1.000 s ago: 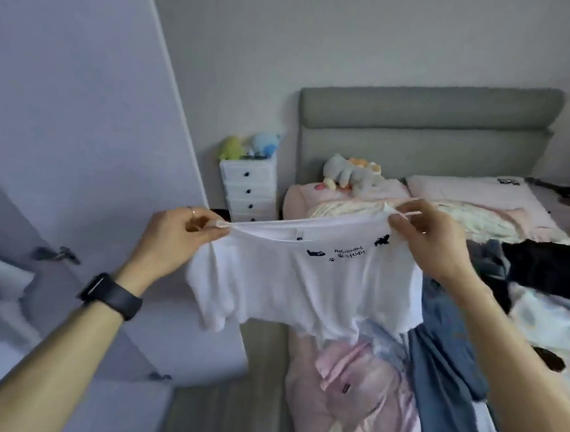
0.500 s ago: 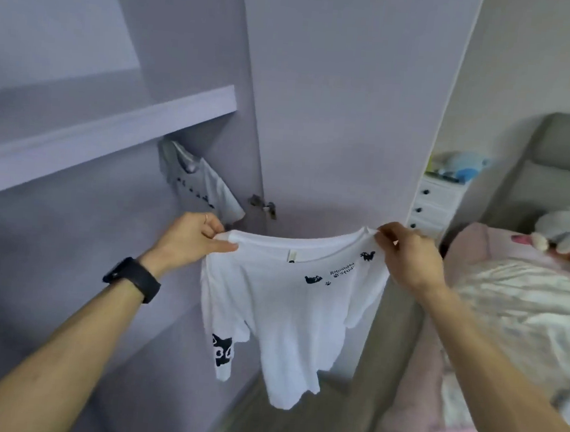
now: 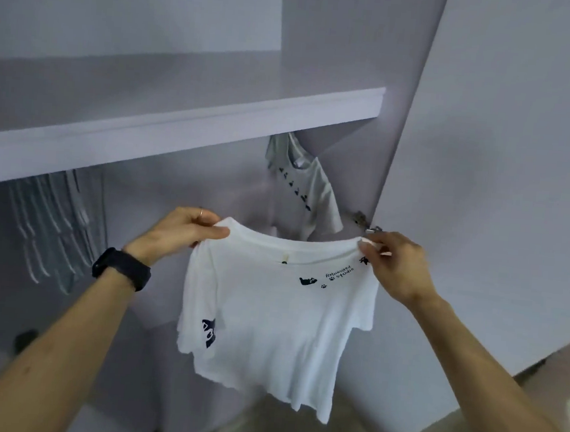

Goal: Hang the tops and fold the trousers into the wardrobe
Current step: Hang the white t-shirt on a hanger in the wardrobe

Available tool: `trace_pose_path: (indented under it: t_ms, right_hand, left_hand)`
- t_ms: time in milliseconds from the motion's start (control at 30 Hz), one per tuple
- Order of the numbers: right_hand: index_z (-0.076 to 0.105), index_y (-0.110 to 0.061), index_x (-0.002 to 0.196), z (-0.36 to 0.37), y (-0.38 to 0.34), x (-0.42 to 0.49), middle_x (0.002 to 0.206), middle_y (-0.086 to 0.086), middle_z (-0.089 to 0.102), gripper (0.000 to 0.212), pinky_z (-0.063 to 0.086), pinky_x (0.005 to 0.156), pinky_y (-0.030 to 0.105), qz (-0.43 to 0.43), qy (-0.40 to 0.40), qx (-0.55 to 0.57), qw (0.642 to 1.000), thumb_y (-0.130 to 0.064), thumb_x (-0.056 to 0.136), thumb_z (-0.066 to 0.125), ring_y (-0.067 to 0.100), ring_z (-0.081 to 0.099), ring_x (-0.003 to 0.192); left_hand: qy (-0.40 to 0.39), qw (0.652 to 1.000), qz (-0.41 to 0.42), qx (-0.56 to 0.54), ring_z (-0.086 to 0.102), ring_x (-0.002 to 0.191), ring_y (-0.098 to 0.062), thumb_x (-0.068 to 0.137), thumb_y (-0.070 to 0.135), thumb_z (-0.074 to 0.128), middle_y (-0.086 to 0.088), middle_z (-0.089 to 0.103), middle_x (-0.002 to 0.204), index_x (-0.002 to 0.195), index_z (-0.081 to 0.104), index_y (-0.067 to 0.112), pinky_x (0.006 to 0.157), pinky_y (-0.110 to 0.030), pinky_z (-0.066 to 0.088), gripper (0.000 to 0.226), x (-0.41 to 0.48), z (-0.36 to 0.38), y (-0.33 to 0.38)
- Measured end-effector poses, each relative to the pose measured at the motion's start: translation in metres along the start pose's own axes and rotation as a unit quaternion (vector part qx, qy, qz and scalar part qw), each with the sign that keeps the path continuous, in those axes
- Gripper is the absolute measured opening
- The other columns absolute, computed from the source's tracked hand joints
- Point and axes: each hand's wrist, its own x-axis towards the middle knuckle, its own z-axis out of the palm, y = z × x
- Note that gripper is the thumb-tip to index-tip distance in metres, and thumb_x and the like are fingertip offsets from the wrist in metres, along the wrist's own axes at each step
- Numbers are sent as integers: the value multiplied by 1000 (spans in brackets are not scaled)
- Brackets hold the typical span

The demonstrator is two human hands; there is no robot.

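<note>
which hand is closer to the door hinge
Right. The right hand pinches the tee just below the hinge; the left hand holds the tee's other shoulder, well off to the hinge's left.

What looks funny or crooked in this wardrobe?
The pale T-shirt hanging under the shelf looks tilted, its black prints running slantwise; the wide lens may add to that. The white T-shirt pinched at its shoulders by the left hand and right hand has no visible hanger.

white T-shirt (image 3: pixel 275 317), chest print ending "studio", first word blurred
</note>
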Motion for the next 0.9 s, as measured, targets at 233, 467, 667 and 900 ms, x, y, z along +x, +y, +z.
trace_pose_path:
  t_ms: [233,467,667,900]
  right_hand:
    - [78,-13,107,69,12,31,102,11,74,18,51,84,28,-74,-124,-18,989,-10,91,73,28,71,87]
    - [66,-16,70,118,14,76,64,-5,58,23,39,68,21,-117,-165,73,977,-25,86,80,14,53,64]
    - [75,-13,88,148,8,71,81,-7,58,1,35,69,20,-197,-256,113,940,-13,87,76,18,59,74]
    - [68,-25,79,169,-57,61,81,-7,62,13,52,73,36,-248,-340,92,902,-34,89,69,21,60,80]
  left_hand:
    - [161,985,-50,42,59,67,-7,75,21,88,4,71,76,81,77,16,69,-19,47,13,-24,-5,-59]
    - [321,938,-130,27,64,80,-11,82,38,79,5,74,85,90,77,25,71,-16,46,16,-68,25,-79]
    - [392,843,-234,285,68,97,-30,97,56,50,1,74,103,116,62,35,79,-37,53,31,-110,65,-77]
    - [453,729,-213,467,64,100,-34,100,40,46,-2,70,109,108,70,22,88,-44,44,30,-181,71,-53]
